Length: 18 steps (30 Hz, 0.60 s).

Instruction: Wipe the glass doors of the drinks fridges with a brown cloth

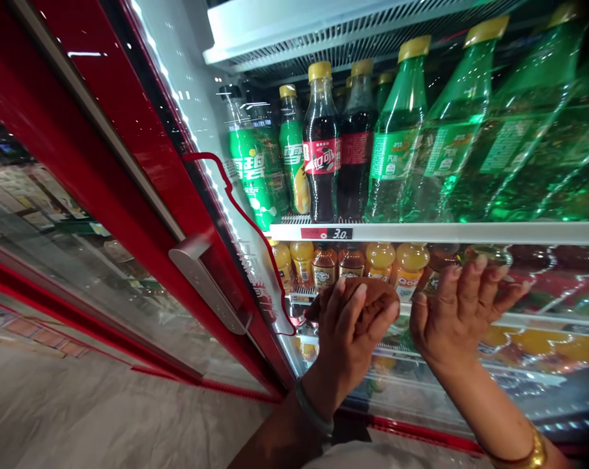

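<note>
My left hand (346,332), with a grey band at its wrist, has its fingers bent over a reddish-brown, cloth-like thing (377,290). It is low in front of the row of orange and brown drinks (352,260). To its right, my right hand (463,309) is raised with its fingers apart, holding nothing. A gold bracelet (536,449) circles that wrist. Whether either palm touches glass, I cannot tell. On the shelf above stand cola bottles (322,150) and several green bottles (402,130), behind a white shelf edge (445,232) with a price tag.
A red door frame (143,150) with a silver handle (209,283) slants across the left. A thin red line (250,215) curves down beside the bottles. Lower shelves hold more drinks. Grey floor (128,417) shows at the bottom left.
</note>
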{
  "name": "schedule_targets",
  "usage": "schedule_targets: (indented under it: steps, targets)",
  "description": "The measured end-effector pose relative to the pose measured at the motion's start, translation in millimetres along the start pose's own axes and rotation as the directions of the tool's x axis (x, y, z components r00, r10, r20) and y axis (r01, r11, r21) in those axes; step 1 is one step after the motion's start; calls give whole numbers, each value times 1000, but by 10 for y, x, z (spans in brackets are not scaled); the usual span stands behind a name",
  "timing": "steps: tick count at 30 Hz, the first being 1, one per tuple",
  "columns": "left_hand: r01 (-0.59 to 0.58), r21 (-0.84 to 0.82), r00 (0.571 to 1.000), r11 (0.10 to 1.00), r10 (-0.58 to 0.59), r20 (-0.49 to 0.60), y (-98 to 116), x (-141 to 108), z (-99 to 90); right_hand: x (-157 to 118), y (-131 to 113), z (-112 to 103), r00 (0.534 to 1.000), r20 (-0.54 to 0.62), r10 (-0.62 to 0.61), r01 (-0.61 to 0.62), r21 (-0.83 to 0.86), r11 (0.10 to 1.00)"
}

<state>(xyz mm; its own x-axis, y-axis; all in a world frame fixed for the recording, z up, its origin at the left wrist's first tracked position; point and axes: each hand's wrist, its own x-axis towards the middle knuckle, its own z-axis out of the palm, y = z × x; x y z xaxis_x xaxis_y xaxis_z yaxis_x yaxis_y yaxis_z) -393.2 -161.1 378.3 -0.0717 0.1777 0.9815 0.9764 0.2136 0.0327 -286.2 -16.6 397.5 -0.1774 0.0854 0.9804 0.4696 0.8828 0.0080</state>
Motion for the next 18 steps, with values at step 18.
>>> schedule_targets:
  steps: [18]
  targets:
    - [-30,-28,999,999,31,17,-287,90,-151,123,-438,121,991,24,128,-129,65,989]
